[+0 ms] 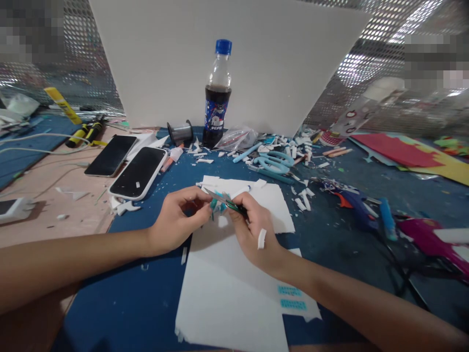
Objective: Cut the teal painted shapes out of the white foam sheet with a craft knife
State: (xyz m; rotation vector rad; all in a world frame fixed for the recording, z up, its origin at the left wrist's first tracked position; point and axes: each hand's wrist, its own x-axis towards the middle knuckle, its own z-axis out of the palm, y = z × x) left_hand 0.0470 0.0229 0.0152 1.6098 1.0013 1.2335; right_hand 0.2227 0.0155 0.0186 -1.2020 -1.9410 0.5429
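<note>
Above a sheet of white foam board (230,278), my left hand (179,215) pinches a small teal-blue piece (213,204) between thumb and fingertips. My right hand (254,227) is closed round the dark green handle of a small knife (220,197). Its pointed metal blade reaches left across the teal piece, close to my left fingertips; whether it touches cannot be made out. A white scrap (261,239) lies on the back of my right hand. By my right forearm, a white piece (309,309) carries two blue patterned strips (292,305).
A cola bottle (217,107) stands behind, among white scraps and blue-handled scissors (274,162). Two phones (138,173) and a spool (180,132) are at left. Glue guns (428,237) with cables and coloured sheets (399,149) lie at right. A white panel (164,63) rises at the back.
</note>
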